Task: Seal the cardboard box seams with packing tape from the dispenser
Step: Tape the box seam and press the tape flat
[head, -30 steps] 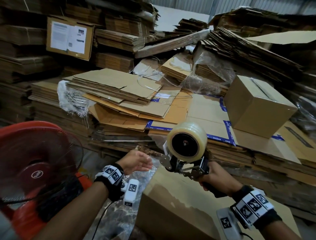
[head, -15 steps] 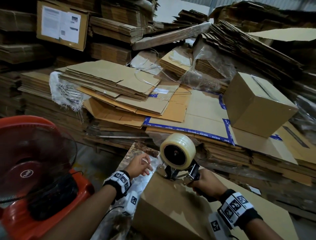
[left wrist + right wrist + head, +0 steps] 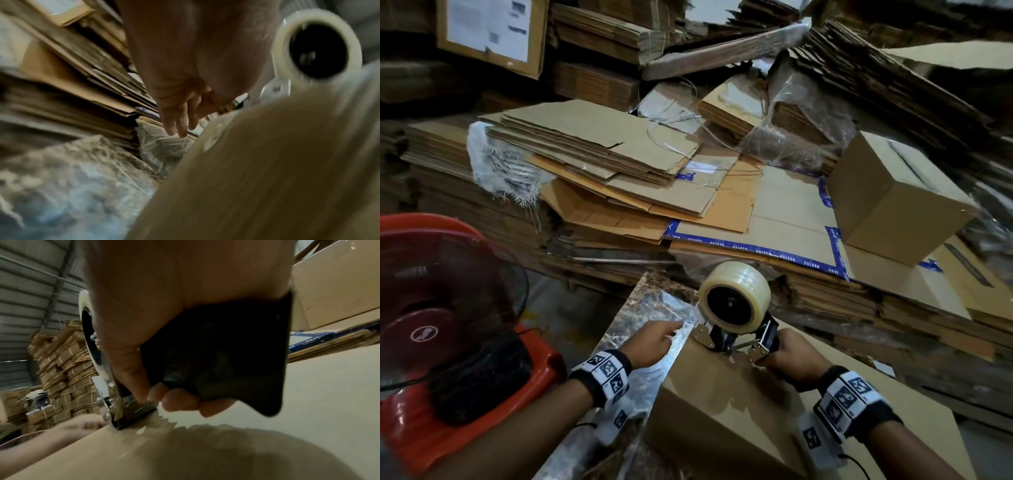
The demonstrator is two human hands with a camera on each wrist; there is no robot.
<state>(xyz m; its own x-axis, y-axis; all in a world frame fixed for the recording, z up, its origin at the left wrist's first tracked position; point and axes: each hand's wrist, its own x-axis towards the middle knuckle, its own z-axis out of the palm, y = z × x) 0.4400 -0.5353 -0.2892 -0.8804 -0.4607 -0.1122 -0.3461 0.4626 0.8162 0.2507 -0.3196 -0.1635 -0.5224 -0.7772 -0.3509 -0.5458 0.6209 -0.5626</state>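
Observation:
A plain cardboard box (image 3: 739,411) lies in front of me, its top filling the lower half of the right wrist view (image 3: 308,402). My right hand (image 3: 787,356) grips the black handle of the tape dispenser (image 3: 736,334), whose metal front (image 3: 123,418) rests on the box's far left edge. A roll of clear tape (image 3: 734,296) sits on top of it. My left hand (image 3: 654,342) hovers just left of that edge with fingers (image 3: 176,125) extended, holding nothing, above the plastic-wrapped surface.
A marbled board under clear plastic (image 3: 640,342) lies under the box. A red fan (image 3: 445,325) stands at lower left. Stacks of flattened cartons (image 3: 599,164) and a made-up box (image 3: 893,198) fill the ground ahead.
The dispenser has come down from above the box onto its far left edge. My left hand has moved right, close to the dispenser's front.

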